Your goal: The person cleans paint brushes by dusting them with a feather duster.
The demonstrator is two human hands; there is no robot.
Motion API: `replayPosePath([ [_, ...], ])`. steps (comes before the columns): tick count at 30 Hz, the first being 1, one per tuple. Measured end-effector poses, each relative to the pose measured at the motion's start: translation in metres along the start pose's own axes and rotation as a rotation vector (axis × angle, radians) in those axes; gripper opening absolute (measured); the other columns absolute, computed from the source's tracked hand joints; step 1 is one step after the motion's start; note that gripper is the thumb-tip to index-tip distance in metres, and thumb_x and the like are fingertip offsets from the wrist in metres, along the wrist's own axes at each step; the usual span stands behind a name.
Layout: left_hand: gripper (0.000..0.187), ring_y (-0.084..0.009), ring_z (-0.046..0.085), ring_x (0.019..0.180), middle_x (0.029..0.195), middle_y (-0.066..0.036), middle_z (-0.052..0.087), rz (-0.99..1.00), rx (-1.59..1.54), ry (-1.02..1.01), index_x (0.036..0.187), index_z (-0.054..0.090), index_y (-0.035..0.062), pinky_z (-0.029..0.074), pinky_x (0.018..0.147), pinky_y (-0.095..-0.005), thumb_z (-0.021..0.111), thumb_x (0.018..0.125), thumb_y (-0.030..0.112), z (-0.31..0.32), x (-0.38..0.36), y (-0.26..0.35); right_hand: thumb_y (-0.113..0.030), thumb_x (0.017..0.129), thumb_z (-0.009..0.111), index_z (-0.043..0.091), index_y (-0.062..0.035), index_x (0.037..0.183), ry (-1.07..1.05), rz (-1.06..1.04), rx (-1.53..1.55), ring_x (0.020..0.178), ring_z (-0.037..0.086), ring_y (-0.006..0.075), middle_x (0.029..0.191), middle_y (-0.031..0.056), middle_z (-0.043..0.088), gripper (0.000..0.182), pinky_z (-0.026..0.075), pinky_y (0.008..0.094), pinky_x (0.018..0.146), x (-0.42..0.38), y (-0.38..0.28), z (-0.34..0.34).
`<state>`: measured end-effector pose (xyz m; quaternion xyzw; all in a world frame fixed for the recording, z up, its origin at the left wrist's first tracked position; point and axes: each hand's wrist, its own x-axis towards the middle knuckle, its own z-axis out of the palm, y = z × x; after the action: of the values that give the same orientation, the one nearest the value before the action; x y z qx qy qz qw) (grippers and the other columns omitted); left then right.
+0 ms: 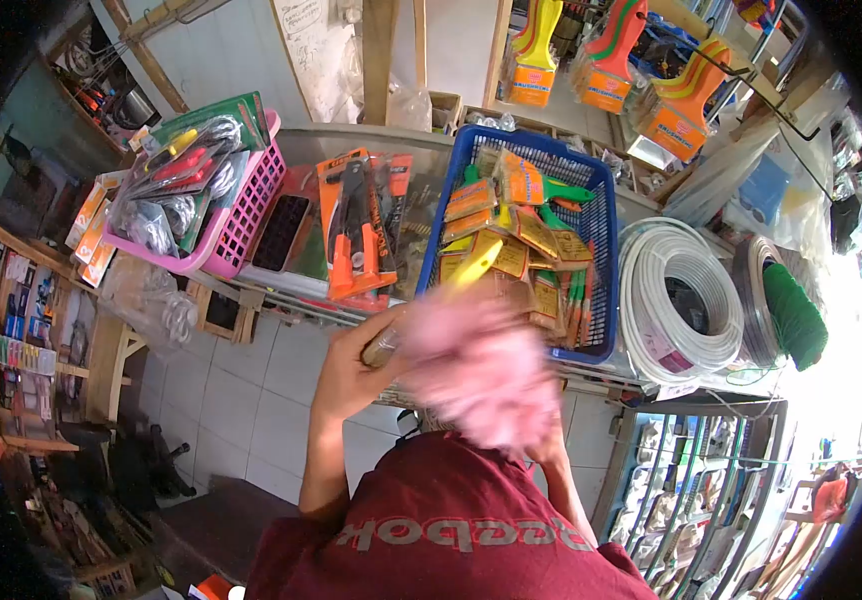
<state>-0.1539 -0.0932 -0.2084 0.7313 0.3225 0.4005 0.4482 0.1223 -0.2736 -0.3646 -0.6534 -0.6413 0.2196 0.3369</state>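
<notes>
My left hand is closed around a paintbrush with a yellow handle, holding it in front of a blue basket full of packaged brushes. A pink fluffy cloth, blurred by motion, lies against the brush's lower end. My right forearm rises into that cloth, and the cloth covers my right hand. My maroon shirt fills the bottom of the view.
A pink basket of packaged pliers and tools stands left of the blue one, with orange-carded pliers between them. White cable coils and a green roll lie to the right. Large brushes hang above. A wire rack stands lower right.
</notes>
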Motion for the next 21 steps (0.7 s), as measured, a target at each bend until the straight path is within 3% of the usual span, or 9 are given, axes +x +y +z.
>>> replayPosePath([
  [1,0.037,-0.0142,0.066,0.083,0.093,-0.012,0.069,0.096,0.105,0.01,0.114,0.058,-0.0066,0.05,0.072,-0.0257,0.065,0.078,0.0,0.0,-0.001,-0.004,-0.009,0.076,0.05,0.059,0.001,0.083,-0.302,0.328,0.041,0.071,0.06,0.0248,0.084,0.0145,0.065,0.015,0.046,0.038,0.064,0.003,-0.005,-0.003],
  [6,0.032,-0.0317,0.065,0.093,0.106,-0.018,0.065,-0.01,0.179,0.139,0.114,0.059,-0.0013,0.051,0.08,-0.0346,0.062,0.082,-0.001,0.01,0.004,0.015,0.003,0.071,0.048,0.059,0.0062,0.098,0.391,0.419,0.849,0.084,0.063,0.0263,0.091,0.0177,0.065,0.029,0.049,0.0355,0.075,0.017,-0.026,0.006],
  [8,0.035,-0.0324,0.064,0.095,0.106,-0.017,0.065,0.01,0.267,0.133,0.115,0.059,-0.0008,0.05,0.082,-0.036,0.061,0.08,-0.003,0.007,0.003,0.014,0.003,0.072,0.048,0.058,0.0058,0.101,0.219,0.005,0.219,0.088,0.061,0.0234,0.094,0.0179,0.064,0.031,0.049,0.0354,0.076,0.011,-0.015,-0.004],
  [10,0.037,-0.0329,0.063,0.097,0.107,-0.017,0.065,0.09,0.411,0.142,0.115,0.059,-0.0002,0.049,0.084,-0.0377,0.06,0.078,-0.006,0.005,0.002,0.012,-0.004,0.074,0.051,0.06,0.0049,0.094,0.157,0.138,0.4,0.083,0.063,0.0213,0.087,0.0178,0.065,0.024,0.05,0.0358,0.07,0.008,-0.026,0.001],
  [11,0.038,-0.033,0.062,0.099,0.108,-0.016,0.064,0.159,0.513,0.156,0.114,0.059,0.0003,0.048,0.086,-0.0387,0.06,0.077,-0.007,0.003,0.001,0.009,-0.007,0.073,0.052,0.061,0.0054,0.084,-0.199,0.3,0.11,0.073,0.062,0.0188,0.073,0.0134,0.064,0.019,0.049,0.0353,0.064,0.016,-0.023,-0.01],
  [16,0.041,-0.0321,0.06,0.105,0.111,-0.013,0.064,0.22,0.488,0.257,0.11,0.062,-0.0001,0.046,0.091,-0.041,0.057,0.071,-0.012,0.008,0.008,0.019,-0.002,0.07,0.05,0.061,0.0029,0.094,0.267,0.498,0.919,0.075,0.057,0.0184,0.077,0.0065,0.062,0.026,0.047,0.032,0.067,-0.004,0.036,0.029],
  [19,0.043,-0.0317,0.06,0.106,0.111,-0.013,0.064,0.279,0.574,0.343,0.111,0.062,-0.0001,0.045,0.091,-0.0413,0.056,0.071,-0.014,0.011,0.009,0.019,-0.004,0.072,0.051,0.063,0.0017,0.093,0.507,0.592,1.024,0.077,0.058,0.0202,0.084,0.01,0.065,0.025,0.047,0.0341,0.07,0.005,-0.037,0.028],
  [20,0.043,-0.0315,0.06,0.106,0.112,-0.013,0.064,0.316,0.619,0.355,0.111,0.062,0.0003,0.046,0.091,-0.0415,0.056,0.07,-0.014,0.011,0.01,0.019,-0.004,0.074,0.049,0.065,0.0005,0.085,0.053,0.083,0.472,0.073,0.058,0.0196,0.084,0.0096,0.066,0.02,0.048,0.0355,0.068,0.016,-0.017,0.017],
  [21,0.043,-0.0314,0.06,0.107,0.112,-0.013,0.064,0.353,0.665,0.368,0.111,0.062,0.0007,0.046,0.091,-0.0418,0.056,0.07,-0.014,0.01,0.011,0.018,-0.003,0.077,0.047,0.065,0.0017,0.076,-0.109,0.312,0.328,0.077,0.059,0.0169,0.083,0.0115,0.066,0.018,0.048,0.0353,0.067,0.014,-0.018,0.013],
])
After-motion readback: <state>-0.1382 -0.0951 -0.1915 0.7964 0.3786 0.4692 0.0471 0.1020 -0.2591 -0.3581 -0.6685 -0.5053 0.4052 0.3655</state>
